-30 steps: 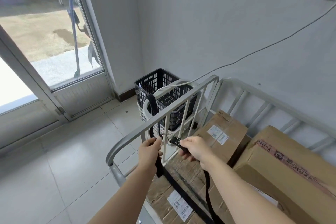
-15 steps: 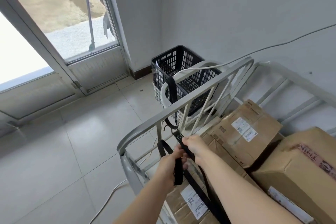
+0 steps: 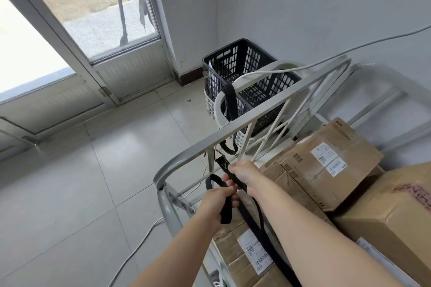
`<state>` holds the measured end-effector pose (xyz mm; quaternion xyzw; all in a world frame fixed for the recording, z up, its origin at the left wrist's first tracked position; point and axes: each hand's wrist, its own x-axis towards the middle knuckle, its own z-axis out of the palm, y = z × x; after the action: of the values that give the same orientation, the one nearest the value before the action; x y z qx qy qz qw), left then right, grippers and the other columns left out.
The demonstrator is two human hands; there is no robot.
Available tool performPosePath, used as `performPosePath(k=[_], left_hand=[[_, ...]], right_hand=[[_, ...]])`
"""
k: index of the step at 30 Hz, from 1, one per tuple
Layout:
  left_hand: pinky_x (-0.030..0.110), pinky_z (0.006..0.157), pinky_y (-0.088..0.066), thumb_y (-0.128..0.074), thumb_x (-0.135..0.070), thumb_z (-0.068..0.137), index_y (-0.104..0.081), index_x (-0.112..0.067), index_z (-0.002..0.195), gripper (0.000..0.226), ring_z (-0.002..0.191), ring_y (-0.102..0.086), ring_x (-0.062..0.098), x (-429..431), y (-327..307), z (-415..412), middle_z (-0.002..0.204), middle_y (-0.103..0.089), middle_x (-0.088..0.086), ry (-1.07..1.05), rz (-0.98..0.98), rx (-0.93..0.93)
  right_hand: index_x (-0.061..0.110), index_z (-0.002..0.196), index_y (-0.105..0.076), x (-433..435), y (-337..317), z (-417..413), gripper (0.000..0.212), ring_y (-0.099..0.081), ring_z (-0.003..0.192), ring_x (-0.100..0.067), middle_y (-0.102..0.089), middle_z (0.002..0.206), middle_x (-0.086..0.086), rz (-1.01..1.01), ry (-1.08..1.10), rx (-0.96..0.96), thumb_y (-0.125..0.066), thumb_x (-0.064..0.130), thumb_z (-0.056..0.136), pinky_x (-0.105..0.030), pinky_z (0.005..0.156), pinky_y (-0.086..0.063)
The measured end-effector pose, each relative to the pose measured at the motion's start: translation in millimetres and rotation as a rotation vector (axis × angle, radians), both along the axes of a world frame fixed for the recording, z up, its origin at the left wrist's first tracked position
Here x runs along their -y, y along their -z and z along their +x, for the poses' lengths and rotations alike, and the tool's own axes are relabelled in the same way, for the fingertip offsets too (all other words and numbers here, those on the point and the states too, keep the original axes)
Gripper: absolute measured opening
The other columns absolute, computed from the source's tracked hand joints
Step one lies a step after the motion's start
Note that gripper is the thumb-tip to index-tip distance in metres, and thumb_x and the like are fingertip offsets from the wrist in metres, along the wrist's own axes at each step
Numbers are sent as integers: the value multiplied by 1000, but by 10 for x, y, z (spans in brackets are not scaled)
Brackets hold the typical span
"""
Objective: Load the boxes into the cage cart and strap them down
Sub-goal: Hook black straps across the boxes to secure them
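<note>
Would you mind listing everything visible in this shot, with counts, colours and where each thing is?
Cardboard boxes: three, brown, inside the cart at right.
Cage cart: one, grey metal rails, centre to right.
Strap: one, black, hooked near the cart's rail, running back over the near box.
Crate: one, black plastic, in the corner behind the cart.
Cable: one, white, on the tiled floor.
Glass door: grey frame, upper left.
Left hand: gripping a strap loop.
Right hand: gripping the strap near its hook.
</note>
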<state>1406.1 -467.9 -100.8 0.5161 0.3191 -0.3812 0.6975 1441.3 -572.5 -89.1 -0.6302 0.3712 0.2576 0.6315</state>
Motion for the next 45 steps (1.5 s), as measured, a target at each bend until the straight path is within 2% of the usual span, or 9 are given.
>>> performPosePath(k=[5, 10, 17, 21, 28, 34, 37, 42, 45], left_hand=[[31, 68, -43, -38, 25, 80, -60, -1, 88, 35, 68, -55, 20, 32, -66, -51, 71, -57, 7, 26, -6, 43], [34, 60, -42, -45, 4, 63, -52, -5, 80, 20, 55, -48, 24, 163, -333, -73, 66, -48, 11, 66, -47, 111], [36, 67, -48, -58, -21, 93, -59, 0, 96, 21, 68, -59, 28, 514, -551, -398, 72, -61, 13, 155, -62, 16], [34, 63, -48, -54, -21, 96, -59, -3, 100, 19, 59, -54, 23, 701, -764, -887, 62, -55, 9, 258, -101, 42], [36, 73, -50, -54, -21, 97, -56, -4, 99, 18, 81, -62, 27, 1014, -1115, -1888, 92, -61, 15, 282, -129, 64], [32, 72, -47, -55, -19, 97, -60, -2, 107, 20, 79, -65, 24, 1246, -1322, -2652, 89, -65, 13, 343, -98, 138], [33, 65, -48, -50, -19, 100, -59, 0, 100, 21, 79, -63, 28, 1322, -1456, -2943, 87, -62, 16, 364, -108, 180], [46, 92, -42, -50, -34, 99, -60, -7, 113, 32, 92, -63, 27, 1339, -1558, -3273, 106, -67, 12, 617, -12, 301], [45, 91, -46, -46, -38, 100, -58, -4, 118, 41, 96, -65, 31, 1324, -1647, -3473, 108, -68, 18, 750, -22, 329]], right_hand=[[4, 81, -61, 111, -99, -167, 29, -52, 44, -15, -63, 56, -7, 41, -92, 5, -45, 16, 101, -19, 40, -38], [9, 84, -65, 391, -263, -542, 25, -62, 56, -17, -68, 63, -4, -18, -159, 43, -50, 22, 100, -23, 49, -45], [3, 94, -64, 831, -701, -1299, 28, -67, 58, -18, -70, 69, -9, -6, -178, 99, -49, 25, 102, -22, 52, -51], [5, 88, -62, 968, -947, -1821, 29, -64, 54, -16, -67, 59, -5, 7, -193, 153, -48, 27, 102, -23, 53, -49], [13, 82, -63, 1311, -1320, -3080, 31, -61, 55, -12, -64, 59, -1, -99, -151, 223, -50, 33, 100, -16, 53, -46], [9, 82, -62, 1571, -1569, -4032, 31, -57, 51, -15, -56, 50, 0, -171, -80, 264, -54, 35, 98, -30, 70, -48], [8, 79, -59, 1667, -1696, -4401, 31, -51, 44, -14, -51, 46, 0, -164, -7, 265, -57, 33, 97, -30, 62, -45], [9, 72, -56, 1680, -1979, -4949, 34, -43, 39, -12, -47, 47, 0, -190, 124, 254, -57, 32, 96, -22, 43, -38], [7, 72, -58, 1650, -2078, -5266, 32, -41, 43, -13, -49, 49, -2, -220, 181, 256, -60, 30, 95, -22, 43, -38]])
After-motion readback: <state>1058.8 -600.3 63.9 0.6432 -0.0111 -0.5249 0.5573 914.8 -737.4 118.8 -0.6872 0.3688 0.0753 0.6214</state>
